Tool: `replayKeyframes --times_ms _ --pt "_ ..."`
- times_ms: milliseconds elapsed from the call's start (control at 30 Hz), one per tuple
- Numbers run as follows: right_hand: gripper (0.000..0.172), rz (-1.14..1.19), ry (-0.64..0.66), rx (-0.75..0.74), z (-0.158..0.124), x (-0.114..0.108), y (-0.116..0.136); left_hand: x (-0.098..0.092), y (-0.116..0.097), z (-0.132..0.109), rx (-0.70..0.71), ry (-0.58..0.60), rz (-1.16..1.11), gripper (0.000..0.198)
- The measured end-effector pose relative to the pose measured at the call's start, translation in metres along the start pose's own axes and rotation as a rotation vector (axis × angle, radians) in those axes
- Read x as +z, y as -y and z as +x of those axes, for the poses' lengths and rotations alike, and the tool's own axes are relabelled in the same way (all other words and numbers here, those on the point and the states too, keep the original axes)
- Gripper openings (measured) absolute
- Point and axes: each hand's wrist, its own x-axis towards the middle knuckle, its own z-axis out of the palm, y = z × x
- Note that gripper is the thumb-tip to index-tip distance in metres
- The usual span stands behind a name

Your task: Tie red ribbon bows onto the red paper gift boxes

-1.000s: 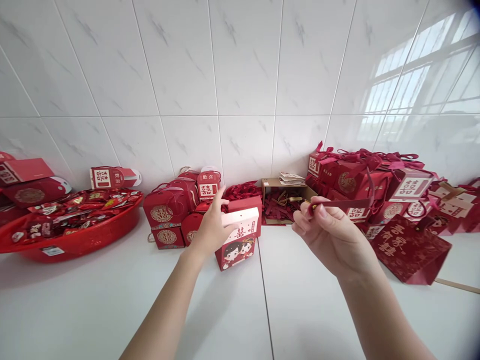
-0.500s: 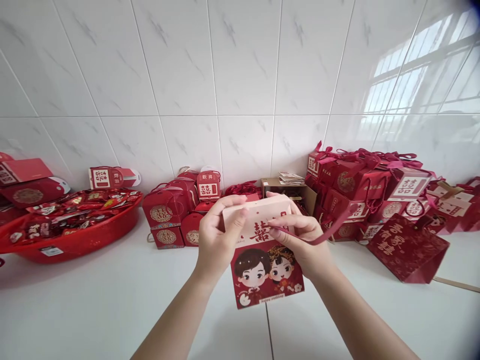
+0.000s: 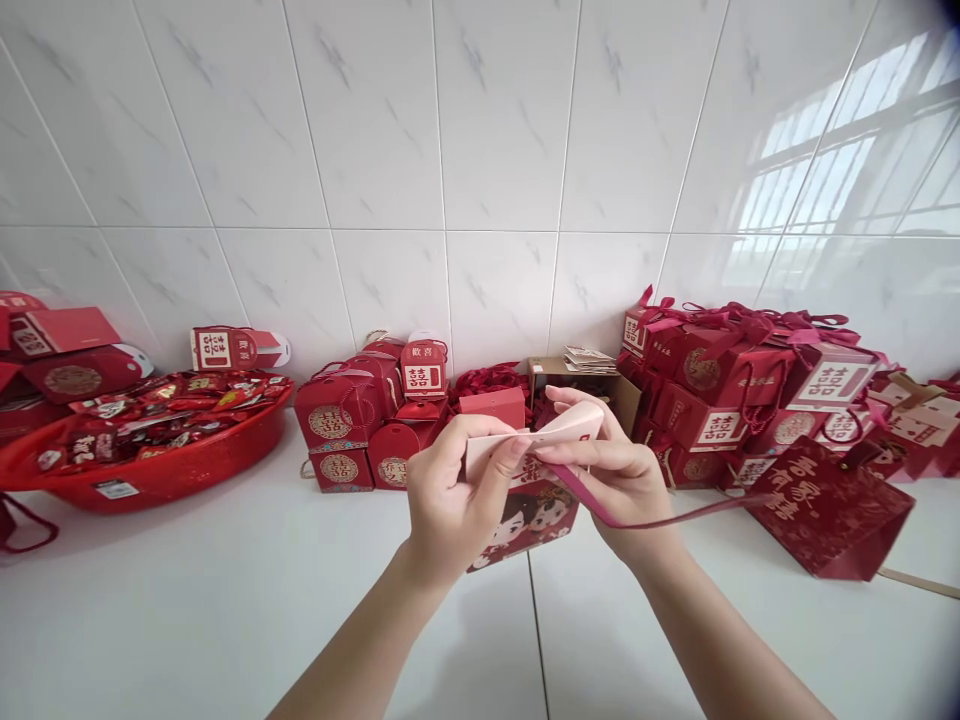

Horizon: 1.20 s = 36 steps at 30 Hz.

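Between my hands, above the white counter, is a red and cream paper gift box (image 3: 529, 522) printed with two cartoon figures. My left hand (image 3: 459, 492) is closed on the left side of its cream top flap, thumb pressed near the flap's middle. With thumb and fingers pinched, my right hand (image 3: 621, 478) holds a dark red ribbon (image 3: 660, 521) against the flap's right part. The ribbon's free length trails off to the right. Both hands cover much of the box's upper part, and the ribbon's tip is hidden at the flap.
At the left stands a red basin (image 3: 202, 462) full of wrapped sweets. Along the tiled wall sit stacked red boxes (image 3: 337, 415), a cardboard carton (image 3: 628, 395) and a ribbon-tied pile (image 3: 739, 365). A red bag (image 3: 829, 510) lies front right.
The box has tipped, so its printed front is foreshortened and its top flap bends up at the right. More of the ribbon now stretches rightward. The view has shifted slightly.
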Motion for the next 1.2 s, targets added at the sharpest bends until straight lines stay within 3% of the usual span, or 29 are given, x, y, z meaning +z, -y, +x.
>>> replayKeyframes --times_ms 500,700,1067,1200 --pt "0.031 0.131 0.044 0.048 -0.003 0.007 0.010 -0.007 -0.001 0.007 -0.199 -0.079 0.029 0.011" --pt "0.029 0.051 -0.039 0.053 -0.004 0.007 0.012 -0.006 -0.005 0.004 -0.106 -0.033 0.060 0.012" --pt "0.025 0.018 -0.041 0.074 -0.004 0.004 0.013 -0.003 -0.004 0.000 0.020 -0.025 0.024 0.006" --pt "0.015 0.003 -0.076 0.063 -0.004 0.006 0.014 -0.001 -0.004 -0.001 0.031 -0.010 -0.023 0.007"
